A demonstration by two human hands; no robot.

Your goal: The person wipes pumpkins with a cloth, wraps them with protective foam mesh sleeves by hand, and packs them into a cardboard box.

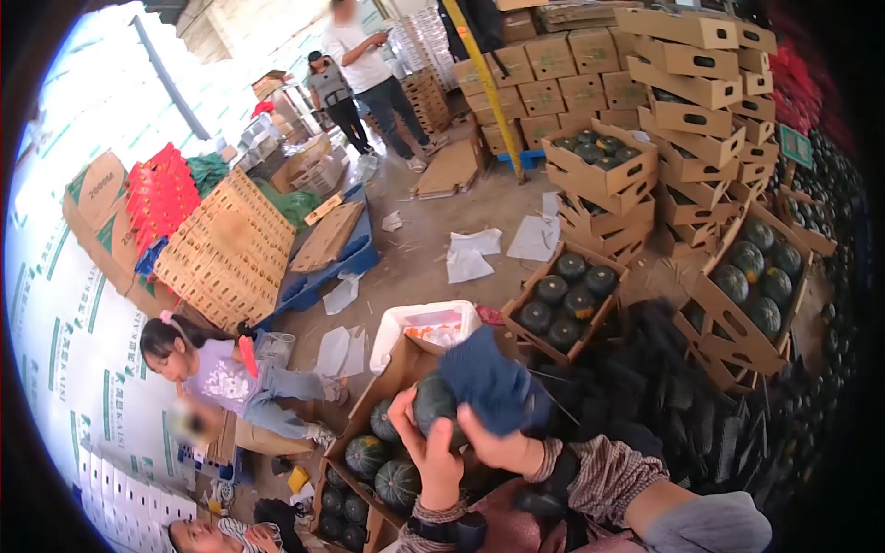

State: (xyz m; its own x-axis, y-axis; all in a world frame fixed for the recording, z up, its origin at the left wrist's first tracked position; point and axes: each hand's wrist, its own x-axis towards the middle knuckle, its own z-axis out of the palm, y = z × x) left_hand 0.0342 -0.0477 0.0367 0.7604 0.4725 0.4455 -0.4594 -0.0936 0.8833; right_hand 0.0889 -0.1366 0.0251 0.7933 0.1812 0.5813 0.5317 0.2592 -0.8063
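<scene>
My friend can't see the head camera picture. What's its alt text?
A person's left hand holds a round, dark green squash and the right hand a dark blue cloth against it, over a brown cardboard box of green squashes.

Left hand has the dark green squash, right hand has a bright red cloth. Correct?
Color's wrong: the cloth is dark blue, per the head view. The left hand does have the dark green squash, the right hand the cloth.
</scene>
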